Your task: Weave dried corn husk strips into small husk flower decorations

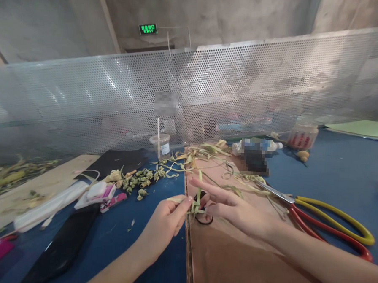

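My left hand [171,216] pinches narrow pale-green leaf strips [197,203] between thumb and fingertips, above the seam between the blue and brown surfaces. The strips cross in a small folded piece, and one end points upward. My right hand [228,205] reaches in from the right. Its index finger stretches past the upright strip, while the thumb and the curled fingers are at the folded piece; their exact grip is partly hidden. A thin black loop [204,219] shows just below the right fingers.
Large scissors [324,220] with red and yellow handles lie right. Loose leaf strips [207,153] spread behind my hands. Left are small green knotted pieces [142,179], a black phone-like slab [65,240] and a plastic cup [162,146] with a straw. A perforated metal screen [131,96] stands behind.
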A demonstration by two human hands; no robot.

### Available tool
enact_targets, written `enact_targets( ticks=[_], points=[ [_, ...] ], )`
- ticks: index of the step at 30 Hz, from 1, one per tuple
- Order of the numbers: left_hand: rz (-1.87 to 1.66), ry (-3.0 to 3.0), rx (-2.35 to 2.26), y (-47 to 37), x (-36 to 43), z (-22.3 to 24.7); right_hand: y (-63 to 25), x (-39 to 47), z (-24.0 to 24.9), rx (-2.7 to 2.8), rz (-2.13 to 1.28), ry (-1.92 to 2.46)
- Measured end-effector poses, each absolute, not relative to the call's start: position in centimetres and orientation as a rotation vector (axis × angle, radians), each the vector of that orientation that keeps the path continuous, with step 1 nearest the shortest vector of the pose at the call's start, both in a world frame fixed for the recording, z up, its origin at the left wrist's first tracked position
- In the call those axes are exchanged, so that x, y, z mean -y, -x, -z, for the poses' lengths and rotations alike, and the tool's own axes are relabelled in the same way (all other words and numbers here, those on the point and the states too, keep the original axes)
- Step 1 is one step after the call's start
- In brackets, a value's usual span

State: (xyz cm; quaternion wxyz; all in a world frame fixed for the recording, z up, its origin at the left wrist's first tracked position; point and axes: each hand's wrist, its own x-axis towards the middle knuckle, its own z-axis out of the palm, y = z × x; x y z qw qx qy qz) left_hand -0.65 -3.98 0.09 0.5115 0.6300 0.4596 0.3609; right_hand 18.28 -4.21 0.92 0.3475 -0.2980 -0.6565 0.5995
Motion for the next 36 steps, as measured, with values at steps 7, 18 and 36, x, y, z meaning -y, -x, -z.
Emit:
enact_targets(
  ticks=[7,18,36],
  points=[
    [-0.795,-1.739,-1.066,0.4,4.8,-1.3,-18.6,4.4,-0.7,1.714,-1.698,0.668],
    [-0.883,-1.665,-1.112,0.2,4.7,-1.5,-18.7,4.3,-0.9,1.697,-1.659,0.690],
    [-0.786,-1.877,-1.174,0.5,5.0,-1.3,-18.4,4.3,-0.3,1.532,-1.609,0.770]
  ],
)
